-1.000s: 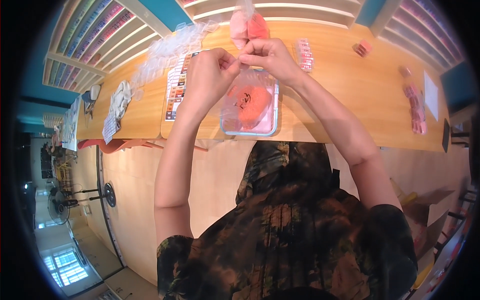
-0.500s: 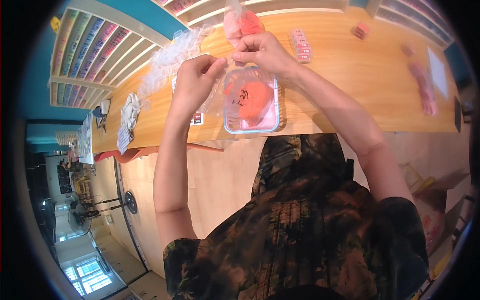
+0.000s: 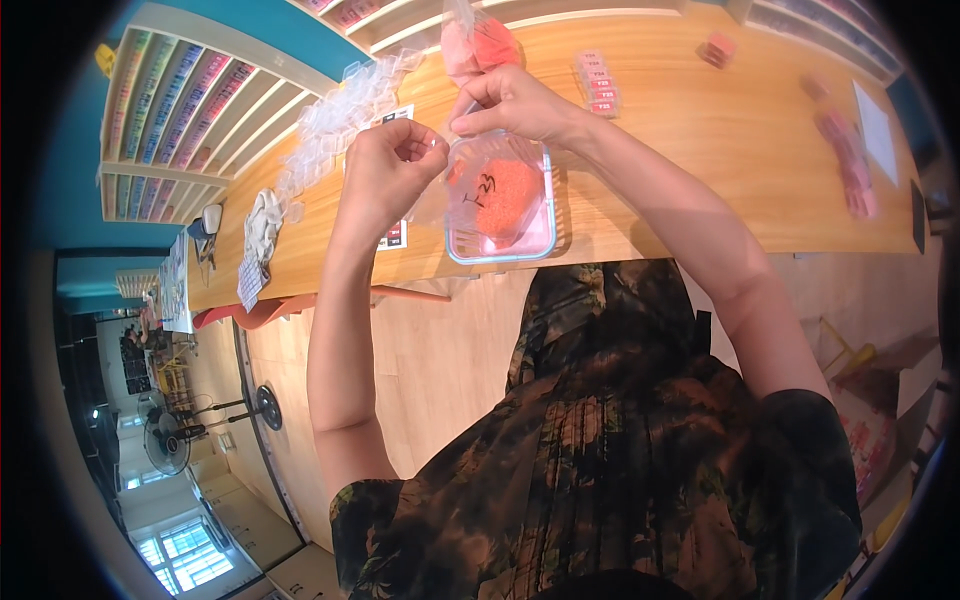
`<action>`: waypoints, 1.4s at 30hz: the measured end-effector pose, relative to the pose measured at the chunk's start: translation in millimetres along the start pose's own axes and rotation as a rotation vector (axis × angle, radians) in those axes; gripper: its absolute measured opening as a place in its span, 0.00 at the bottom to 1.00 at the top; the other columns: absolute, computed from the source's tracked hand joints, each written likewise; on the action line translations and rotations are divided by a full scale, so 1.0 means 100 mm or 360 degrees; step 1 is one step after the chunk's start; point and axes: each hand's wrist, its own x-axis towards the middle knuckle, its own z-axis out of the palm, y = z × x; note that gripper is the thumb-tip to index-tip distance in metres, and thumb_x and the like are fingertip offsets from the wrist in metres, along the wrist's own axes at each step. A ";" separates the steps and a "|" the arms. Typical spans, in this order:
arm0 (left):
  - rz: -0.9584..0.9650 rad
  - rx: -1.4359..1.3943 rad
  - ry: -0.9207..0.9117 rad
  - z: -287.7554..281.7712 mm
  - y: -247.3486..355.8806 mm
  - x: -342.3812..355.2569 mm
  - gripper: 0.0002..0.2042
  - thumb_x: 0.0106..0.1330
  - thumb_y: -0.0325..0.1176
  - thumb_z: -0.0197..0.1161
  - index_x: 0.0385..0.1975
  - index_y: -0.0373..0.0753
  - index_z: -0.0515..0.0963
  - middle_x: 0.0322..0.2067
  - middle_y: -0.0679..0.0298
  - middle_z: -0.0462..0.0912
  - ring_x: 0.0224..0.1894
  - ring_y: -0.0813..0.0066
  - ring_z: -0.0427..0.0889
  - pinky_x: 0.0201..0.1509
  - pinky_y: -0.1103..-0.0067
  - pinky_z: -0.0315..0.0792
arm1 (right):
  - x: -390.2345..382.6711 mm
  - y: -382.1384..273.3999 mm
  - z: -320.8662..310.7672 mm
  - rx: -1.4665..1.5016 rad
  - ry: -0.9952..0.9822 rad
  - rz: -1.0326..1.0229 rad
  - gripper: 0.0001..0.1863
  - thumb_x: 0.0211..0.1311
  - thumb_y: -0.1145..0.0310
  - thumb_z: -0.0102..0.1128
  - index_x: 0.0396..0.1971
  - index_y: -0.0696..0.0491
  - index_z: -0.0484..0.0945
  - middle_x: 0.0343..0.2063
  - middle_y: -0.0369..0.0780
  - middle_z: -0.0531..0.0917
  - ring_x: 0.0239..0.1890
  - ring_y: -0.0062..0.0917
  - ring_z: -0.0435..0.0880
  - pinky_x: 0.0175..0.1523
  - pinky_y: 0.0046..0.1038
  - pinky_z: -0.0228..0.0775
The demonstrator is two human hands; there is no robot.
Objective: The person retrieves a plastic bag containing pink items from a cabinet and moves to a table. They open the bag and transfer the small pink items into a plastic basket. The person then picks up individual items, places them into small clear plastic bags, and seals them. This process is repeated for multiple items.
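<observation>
The clear plastic tray (image 3: pixel 500 200), blue-rimmed and holding orange-red granular stuff, sits at the near edge of the wooden counter (image 3: pixel 700 150), just in front of the person's dark patterned top (image 3: pixel 600 450); a clear film with a dark handwritten mark lies over it, and whether that film is a lid or part of a bag is hard to tell; both forearms rise from the lower edge and bend inward above the tray; the left hand (image 3: pixel 385 175) is curled almost closed, thumb and forefinger pinched on a thin clear piece of plastic at the tray's left rim, though the exact grip is small and partly lost against the film; the right hand (image 3: pixel 515 105) is folded over just beyond the tray's far rim, fingers pinched on the neck of a clear bag (image 3: pixel 478 42) filled with the same orange-red stuff, which stands up behind the hand and is cut by the top edge; further left along the counter lies a heap of empty clear packets (image 3: pixel 340 115); toward the far edge sits a stack of small pink boxes (image 3: pixel 595 72), their detail too blurred to read.
</observation>
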 end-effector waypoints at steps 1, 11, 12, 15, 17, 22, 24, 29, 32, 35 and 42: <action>0.0001 0.0008 0.0006 0.00 0.00 0.00 0.06 0.57 0.28 0.68 0.27 0.31 0.82 0.22 0.66 0.83 0.25 0.83 0.80 0.33 0.82 0.74 | 0.01 0.02 0.00 -0.0012 0.0007 -0.0007 0.07 0.62 0.72 0.66 0.36 0.59 0.84 0.32 0.34 0.85 0.38 0.16 0.82 0.46 0.22 0.73; -0.0086 0.0067 -0.0039 0.03 0.03 0.00 0.06 0.61 0.28 0.66 0.27 0.31 0.81 0.22 0.68 0.82 0.24 0.87 0.76 0.29 0.85 0.70 | 0.00 0.06 0.03 -0.0081 0.0062 -0.0048 0.05 0.62 0.75 0.65 0.36 0.60 0.84 0.33 0.35 0.84 0.38 0.16 0.82 0.46 0.22 0.74; -0.0110 0.0052 -0.0060 0.03 0.04 -0.01 0.07 0.63 0.28 0.66 0.28 0.31 0.81 0.23 0.71 0.81 0.25 0.89 0.74 0.29 0.87 0.68 | 0.00 0.06 0.02 -0.0071 0.0061 -0.0038 0.05 0.62 0.75 0.65 0.36 0.60 0.84 0.33 0.35 0.84 0.38 0.16 0.82 0.46 0.22 0.74; -0.0032 -0.0021 -0.0018 0.05 -0.05 0.01 0.07 0.63 0.28 0.66 0.28 0.31 0.81 0.23 0.71 0.80 0.25 0.89 0.74 0.29 0.87 0.67 | -0.01 0.05 0.01 -0.0035 0.0067 -0.0011 0.06 0.63 0.74 0.65 0.37 0.60 0.84 0.33 0.35 0.84 0.38 0.16 0.82 0.46 0.22 0.73; -0.0066 -0.0005 0.0007 0.03 -0.06 0.00 0.06 0.60 0.27 0.66 0.26 0.31 0.81 0.21 0.68 0.81 0.24 0.87 0.75 0.29 0.85 0.69 | -0.02 0.04 0.01 -0.0004 0.0077 0.0004 0.06 0.63 0.74 0.66 0.37 0.59 0.84 0.33 0.35 0.84 0.38 0.16 0.82 0.47 0.21 0.73; -0.0140 -0.0040 -0.0049 -0.02 -0.04 -0.02 0.05 0.58 0.26 0.66 0.25 0.31 0.80 0.20 0.70 0.79 0.24 0.87 0.73 0.28 0.84 0.68 | -0.03 0.03 -0.01 -0.0001 0.0170 0.0010 0.06 0.61 0.74 0.67 0.36 0.59 0.85 0.31 0.35 0.85 0.37 0.16 0.82 0.45 0.21 0.74; -0.0129 -0.0073 -0.0084 -0.02 -0.04 -0.02 0.05 0.58 0.26 0.66 0.25 0.31 0.80 0.21 0.71 0.79 0.24 0.87 0.73 0.28 0.84 0.67 | -0.01 0.06 -0.03 -0.0037 0.0132 -0.0028 0.06 0.61 0.74 0.67 0.36 0.59 0.85 0.31 0.35 0.85 0.37 0.15 0.82 0.45 0.21 0.74; -0.0151 -0.0150 -0.0105 -0.03 -0.12 -0.04 0.05 0.59 0.27 0.66 0.26 0.31 0.81 0.21 0.71 0.79 0.24 0.87 0.73 0.28 0.84 0.67 | -0.04 0.00 0.01 -0.0037 0.0153 0.0053 0.06 0.62 0.74 0.66 0.37 0.60 0.84 0.32 0.35 0.85 0.37 0.15 0.81 0.45 0.21 0.74; -0.0140 -0.0085 -0.0121 -0.05 -0.04 -0.03 0.05 0.60 0.27 0.66 0.26 0.31 0.81 0.21 0.71 0.79 0.24 0.88 0.72 0.28 0.84 0.67 | -0.02 0.08 -0.09 -0.0118 0.0154 -0.0013 0.07 0.62 0.74 0.66 0.37 0.60 0.84 0.33 0.35 0.85 0.37 0.16 0.82 0.45 0.21 0.74; -0.0178 -0.0079 -0.0118 -0.09 -0.07 -0.10 0.05 0.61 0.27 0.66 0.26 0.31 0.81 0.21 0.71 0.78 0.24 0.88 0.72 0.28 0.85 0.66 | -0.03 0.07 -0.04 0.0046 0.0179 0.0035 0.06 0.62 0.73 0.67 0.36 0.59 0.84 0.33 0.35 0.85 0.37 0.17 0.82 0.46 0.21 0.74; 0.0129 -0.0225 -0.0110 -0.08 0.06 -0.12 0.03 0.59 0.25 0.66 0.26 0.33 0.81 0.21 0.72 0.78 0.26 0.87 0.72 0.32 0.84 0.68 | -0.15 -0.10 -0.25 0.0173 -0.0137 -0.0047 0.26 0.55 0.69 0.70 0.56 0.57 0.78 0.47 0.39 0.83 0.52 0.22 0.81 0.59 0.27 0.72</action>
